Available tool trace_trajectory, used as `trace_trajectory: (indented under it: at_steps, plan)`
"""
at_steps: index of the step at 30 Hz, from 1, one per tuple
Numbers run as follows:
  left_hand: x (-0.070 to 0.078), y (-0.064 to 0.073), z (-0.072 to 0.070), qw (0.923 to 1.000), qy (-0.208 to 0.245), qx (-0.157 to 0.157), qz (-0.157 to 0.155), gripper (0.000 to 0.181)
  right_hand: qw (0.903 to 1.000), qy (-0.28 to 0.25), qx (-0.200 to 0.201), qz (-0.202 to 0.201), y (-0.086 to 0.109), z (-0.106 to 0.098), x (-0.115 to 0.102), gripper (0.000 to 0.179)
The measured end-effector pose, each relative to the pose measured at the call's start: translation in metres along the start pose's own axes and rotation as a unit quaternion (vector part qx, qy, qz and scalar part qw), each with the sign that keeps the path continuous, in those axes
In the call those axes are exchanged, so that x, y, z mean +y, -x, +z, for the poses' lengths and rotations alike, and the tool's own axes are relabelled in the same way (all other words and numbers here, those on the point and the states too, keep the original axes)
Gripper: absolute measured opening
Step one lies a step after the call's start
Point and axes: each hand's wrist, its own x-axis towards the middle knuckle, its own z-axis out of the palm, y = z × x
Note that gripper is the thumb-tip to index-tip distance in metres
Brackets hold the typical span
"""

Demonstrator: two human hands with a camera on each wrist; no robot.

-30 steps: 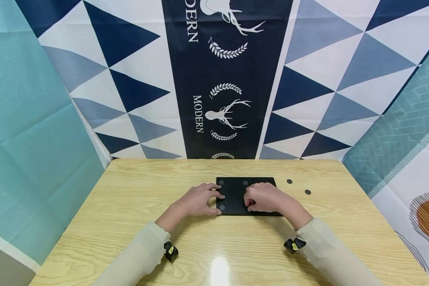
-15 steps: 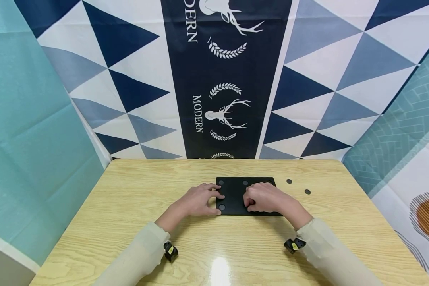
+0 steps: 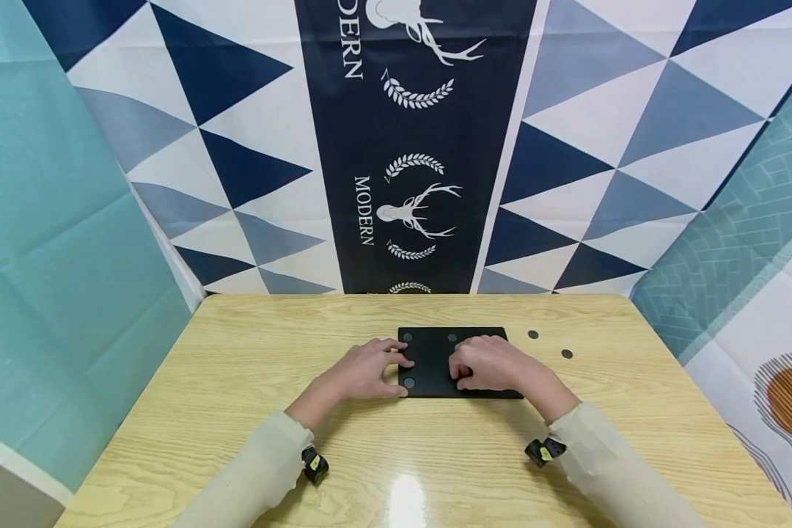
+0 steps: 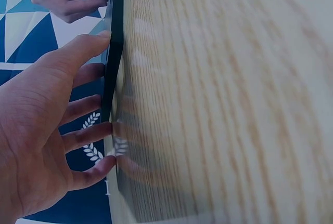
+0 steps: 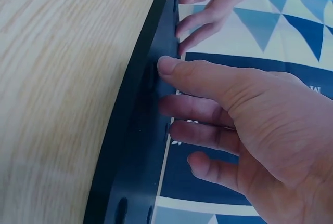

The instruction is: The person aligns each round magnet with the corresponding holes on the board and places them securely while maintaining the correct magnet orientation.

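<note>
A thin black rectangular board (image 3: 429, 363) lies on the wooden table, with small round dark discs such as the front-left disc (image 3: 409, 383) near its edges. My left hand (image 3: 368, 370) rests at the board's left end, fingers spread and thumb by the front corner. Over the right half of the board is my right hand (image 3: 488, 363), its fingers bent downward. In the right wrist view its thumb and index fingertips are at a round dark disc (image 5: 151, 74) by the board's front edge; the disc is partly hidden.
Right of the board lie two loose dark discs, a farther disc (image 3: 533, 334) and a nearer disc (image 3: 567, 354). The wooden table (image 3: 343, 469) ends at a patterned cloth backdrop (image 3: 422, 147). Black wrist cameras sit on both sleeves.
</note>
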Motion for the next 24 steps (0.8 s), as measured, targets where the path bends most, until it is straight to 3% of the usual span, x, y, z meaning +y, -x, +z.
trace_trajectory:
  at_steps: [24]
  plan:
    - [0.0000, 0.0001, 0.0008, 1.0000, -0.006, 0.001, 0.002, 0.051, 0.9997, -0.003, 0.000, 0.026, 0.0061, -0.0082, 0.0084, 0.007]
